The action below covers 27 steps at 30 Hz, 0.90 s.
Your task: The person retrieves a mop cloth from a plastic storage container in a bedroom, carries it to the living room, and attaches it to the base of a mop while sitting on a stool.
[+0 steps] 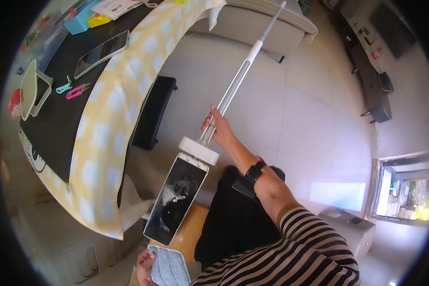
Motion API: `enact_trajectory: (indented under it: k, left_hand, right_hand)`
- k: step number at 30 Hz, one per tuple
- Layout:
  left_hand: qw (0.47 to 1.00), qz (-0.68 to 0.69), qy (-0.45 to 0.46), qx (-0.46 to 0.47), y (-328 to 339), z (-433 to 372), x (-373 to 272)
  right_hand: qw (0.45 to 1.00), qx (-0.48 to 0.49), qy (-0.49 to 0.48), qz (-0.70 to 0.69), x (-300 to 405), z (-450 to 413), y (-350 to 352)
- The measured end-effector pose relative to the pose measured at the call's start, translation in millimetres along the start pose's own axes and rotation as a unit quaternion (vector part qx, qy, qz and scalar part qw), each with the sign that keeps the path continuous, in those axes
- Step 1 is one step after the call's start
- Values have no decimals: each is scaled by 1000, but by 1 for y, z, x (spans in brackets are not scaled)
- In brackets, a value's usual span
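My right hand is closed around the lower shaft of a white and grey flat mop, whose pole runs up towards the top right. Below the hand is a white block-shaped part, joined to the rectangular mop head. The head's dark face has a white rim and whitish marks. At the bottom, my left hand holds a grey quilted mop pad by its left edge, thumb on top. The pad lies just below the mop head's lower end; whether they touch is unclear.
A table with a yellow checked cloth stands left, bearing a phone, pink thread snips and a blue container. A black object stands beneath it. A wooden seat is near my legs, a sofa beyond.
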State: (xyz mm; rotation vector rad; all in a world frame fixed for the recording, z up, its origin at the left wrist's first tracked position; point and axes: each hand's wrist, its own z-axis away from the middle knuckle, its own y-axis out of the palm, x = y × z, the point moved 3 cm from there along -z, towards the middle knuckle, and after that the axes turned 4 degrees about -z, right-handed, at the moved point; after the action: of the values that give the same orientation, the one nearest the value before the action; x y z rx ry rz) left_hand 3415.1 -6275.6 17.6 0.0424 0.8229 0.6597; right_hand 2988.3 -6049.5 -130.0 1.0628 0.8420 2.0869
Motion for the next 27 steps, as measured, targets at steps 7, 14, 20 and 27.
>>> enact_trajectory:
  k: [7, 14, 20, 27]
  left_hand:
    - [988, -116, -15, -98, 18, -21, -8]
    - [989, 14, -92, -116, 129, -26, -38]
    - [989, 58, -97, -93, 207, -37, -64]
    - [984, 36, -91, -146, 235, -7, -73]
  right_hand:
    - [997, 11, 71, 1, -11, -26, -19]
    - [980, 78, 184, 17, -6, -25, -27]
    - [949, 79, 299, 56, 13, -15, -23]
    - [902, -32, 329, 279, 45, 14, -23]
